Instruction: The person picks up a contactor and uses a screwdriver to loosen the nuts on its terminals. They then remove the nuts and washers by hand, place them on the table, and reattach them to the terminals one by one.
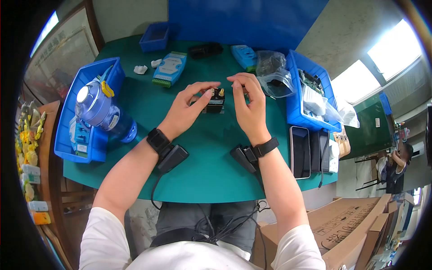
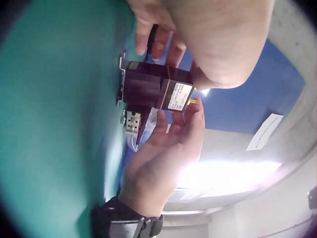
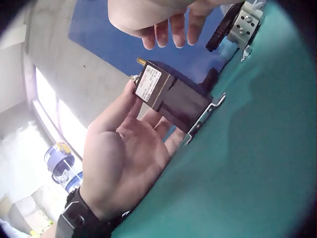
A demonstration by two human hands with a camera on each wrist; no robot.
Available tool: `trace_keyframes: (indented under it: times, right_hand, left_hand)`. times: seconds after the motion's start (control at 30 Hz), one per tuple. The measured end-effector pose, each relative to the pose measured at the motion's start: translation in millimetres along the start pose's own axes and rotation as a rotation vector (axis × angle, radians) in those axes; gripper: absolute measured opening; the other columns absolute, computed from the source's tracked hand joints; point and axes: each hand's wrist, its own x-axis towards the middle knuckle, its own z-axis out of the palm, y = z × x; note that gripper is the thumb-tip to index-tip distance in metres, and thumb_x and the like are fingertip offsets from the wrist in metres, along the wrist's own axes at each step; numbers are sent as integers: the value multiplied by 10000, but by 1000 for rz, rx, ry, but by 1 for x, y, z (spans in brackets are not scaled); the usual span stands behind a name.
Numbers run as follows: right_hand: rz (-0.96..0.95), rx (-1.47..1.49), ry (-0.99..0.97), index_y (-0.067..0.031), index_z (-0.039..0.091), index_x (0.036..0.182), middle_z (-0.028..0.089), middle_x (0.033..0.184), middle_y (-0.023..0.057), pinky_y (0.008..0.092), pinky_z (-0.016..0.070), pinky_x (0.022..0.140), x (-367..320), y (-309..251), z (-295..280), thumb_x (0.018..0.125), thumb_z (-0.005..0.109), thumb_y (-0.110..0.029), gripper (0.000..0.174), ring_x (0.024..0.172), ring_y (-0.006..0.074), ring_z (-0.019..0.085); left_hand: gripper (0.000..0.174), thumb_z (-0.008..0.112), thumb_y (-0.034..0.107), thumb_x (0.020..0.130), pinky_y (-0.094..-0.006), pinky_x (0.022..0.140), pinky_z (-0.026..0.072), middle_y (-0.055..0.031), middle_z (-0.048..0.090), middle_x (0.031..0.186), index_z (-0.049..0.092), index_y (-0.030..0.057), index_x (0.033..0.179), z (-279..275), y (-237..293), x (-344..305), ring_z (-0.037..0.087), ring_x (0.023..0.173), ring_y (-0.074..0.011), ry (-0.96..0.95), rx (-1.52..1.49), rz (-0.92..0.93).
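A small black module (image 1: 215, 102) with a white label (image 3: 149, 85) and brass connectors (image 2: 193, 101) stands on its metal flange on the green table (image 1: 207, 153). My left hand (image 1: 186, 108) cups it from the left: the thumb (image 3: 130, 91) presses the connector end and the fingers curl along its far side. My right hand (image 1: 248, 105) arches over the module's right side, its fingers (image 3: 168, 32) relaxed and holding nothing I can see, its thumb tip (image 2: 197, 110) next to a brass connector. A small metal bracket (image 2: 132, 122) lies just beyond.
A blue bin (image 1: 67, 135) at the left holds a lavender bottle (image 1: 96, 105). At the right, another blue bin (image 1: 294, 105) holds bagged parts. Light blue modules (image 1: 170, 67), a small blue tray (image 1: 155, 37) and plastic bags (image 1: 272, 67) lie at the back. Cardboard boxes (image 1: 351, 225) stand beside the table.
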Motion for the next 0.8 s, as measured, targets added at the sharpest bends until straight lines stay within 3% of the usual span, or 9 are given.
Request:
trace_keyframes:
  times: [0.17, 0.37, 0.47, 0.67, 0.8]
  right_hand:
    - [22, 74, -89, -6, 666, 1043, 637, 1061, 112, 307, 501, 739, -1, -7, 2, 932, 591, -32, 136, 907, 211, 620]
    - [-41, 85, -215, -11, 700, 1090, 649, 1186, 122, 333, 507, 867, -4, -1, 4, 900, 646, -66, 205, 1041, 237, 626]
    - [59, 119, -263, -13, 711, 1079, 651, 1225, 124, 330, 504, 898, -4, -5, 3, 899, 663, -71, 195, 1088, 244, 623]
    - [28, 126, -257, -3, 698, 1063, 680, 1173, 118, 323, 513, 862, -4, -6, 8, 912, 655, -35, 160, 1058, 236, 624]
    - [89, 150, -268, 11, 676, 1026, 688, 1138, 113, 323, 519, 854, -5, -10, 9, 921, 639, -22, 116, 1020, 215, 633]
  left_hand:
    - [413, 525, 253, 1049, -290, 977, 444, -68, 609, 1241, 505, 41, 1403, 2, -1, -1, 562, 1143, -128, 11, -84, -66]
    - [416, 480, 265, 1068, -291, 1009, 434, -76, 610, 1264, 510, 3, 1389, 4, 2, -4, 558, 1180, -145, -18, -71, -140]
    - [464, 492, 353, 1057, -283, 918, 467, -65, 623, 1197, 525, 17, 1375, 3, -4, -2, 577, 1052, -130, -73, -99, -70]
    - [452, 506, 289, 1036, -316, 996, 438, -70, 624, 1208, 510, -10, 1375, -2, -3, -4, 581, 1114, -159, -97, -155, -104]
    - [442, 605, 214, 965, -338, 1049, 412, -101, 624, 1249, 540, -16, 1337, -1, -2, -3, 564, 1198, -194, -136, 0, 31]
